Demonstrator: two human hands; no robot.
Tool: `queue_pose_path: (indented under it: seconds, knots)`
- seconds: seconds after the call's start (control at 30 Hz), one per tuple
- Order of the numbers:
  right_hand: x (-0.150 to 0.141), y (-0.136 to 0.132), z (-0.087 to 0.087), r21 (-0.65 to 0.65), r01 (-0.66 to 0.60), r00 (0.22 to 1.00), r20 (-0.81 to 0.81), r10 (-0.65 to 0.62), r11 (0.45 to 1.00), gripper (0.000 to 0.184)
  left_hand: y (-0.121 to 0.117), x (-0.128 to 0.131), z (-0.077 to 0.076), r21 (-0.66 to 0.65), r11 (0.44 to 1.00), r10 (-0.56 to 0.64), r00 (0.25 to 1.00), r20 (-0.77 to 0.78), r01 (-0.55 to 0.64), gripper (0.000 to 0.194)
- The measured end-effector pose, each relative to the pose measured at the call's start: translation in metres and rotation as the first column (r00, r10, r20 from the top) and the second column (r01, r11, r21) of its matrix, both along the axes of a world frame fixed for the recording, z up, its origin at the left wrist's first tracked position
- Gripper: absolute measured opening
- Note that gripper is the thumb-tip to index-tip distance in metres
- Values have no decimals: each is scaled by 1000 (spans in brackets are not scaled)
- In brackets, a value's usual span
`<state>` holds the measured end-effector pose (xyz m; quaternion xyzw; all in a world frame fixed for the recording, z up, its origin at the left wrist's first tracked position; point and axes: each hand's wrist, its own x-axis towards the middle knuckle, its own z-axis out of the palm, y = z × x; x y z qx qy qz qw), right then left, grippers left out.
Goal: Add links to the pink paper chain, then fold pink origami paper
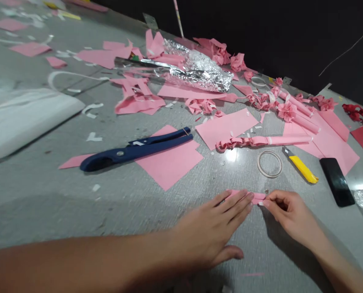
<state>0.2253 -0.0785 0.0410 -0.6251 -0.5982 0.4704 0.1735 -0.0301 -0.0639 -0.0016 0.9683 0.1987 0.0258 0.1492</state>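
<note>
A narrow pink paper strip (259,196), possibly folded or rolled, lies on the grey surface (132,211). Flat across its left part rests my left hand (215,228), fingers stretched out and thumb spread. At the strip's right end, my right hand (288,211) pinches the paper between thumb and forefinger. A small white piece, perhaps tape, shows by that thumb tip. Just beyond the hands lie a roll of thin tape (270,176) and a yellow box cutter (303,167). My left fingers hide much of the strip.
Dark blue scissors (120,154) lie on a pink sheet (166,173). A twisted pink paper stem (261,141) and a black phone (337,182) sit to the right. Farther back are crumpled clear plastic (202,67), several pink paper flowers (287,110) and a dark wall (261,32).
</note>
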Motion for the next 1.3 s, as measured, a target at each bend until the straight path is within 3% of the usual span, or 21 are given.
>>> queue_pose_path:
  seconds: [0.5,0.83,1.0,1.17,1.3]
  knots:
    - [-7,-3,-7,106,-36,981,194,15,994,36,-2,4,-2,42,998,33,998,56,-36,85]
    - [-7,-4,-11,139,-41,972,236,7,989,34,-2,2,0,28,999,30,996,81,-32,82]
    - [-5,-1,-10,124,6,984,176,-28,992,34,-3,2,0,13,999,52,993,104,-53,82]
    - [3,6,-6,-31,72,997,4,-72,997,44,-4,2,-1,34,997,57,992,115,-62,82]
    - [7,8,-6,-67,75,997,-17,-76,995,48,-4,3,-2,46,997,59,991,118,-65,82]
